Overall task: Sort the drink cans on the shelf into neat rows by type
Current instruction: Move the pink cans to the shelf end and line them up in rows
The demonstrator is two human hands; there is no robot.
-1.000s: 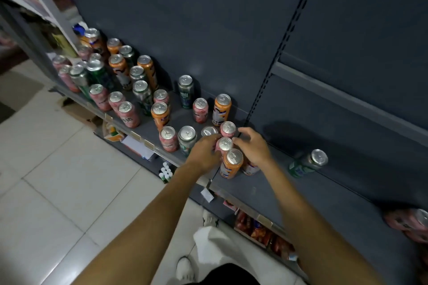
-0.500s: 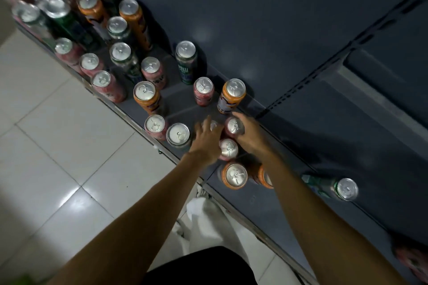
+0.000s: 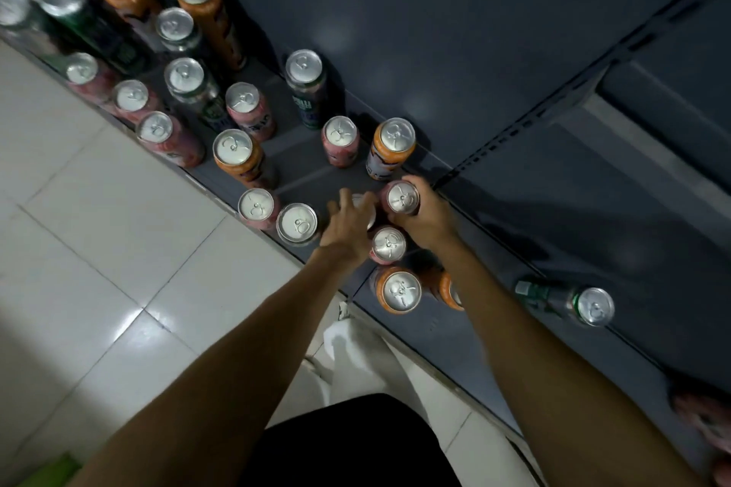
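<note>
Right hand [image 3: 425, 219] fingers curled around pink can [image 3: 402, 197], just in front of the upright orange can [image 3: 391, 146]. Left hand [image 3: 348, 227] fingers loosely spread over a half-hidden can top [image 3: 370, 210] beside that pink can; grip unclear.

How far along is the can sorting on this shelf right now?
Early stage. Done: nothing reads as a finished row; pink, orange and green cans stand mixed. In hand: the right hand grips a pink can; the left hand covers another can. Left: the green can lying on its side, and all the grouping.
</note>
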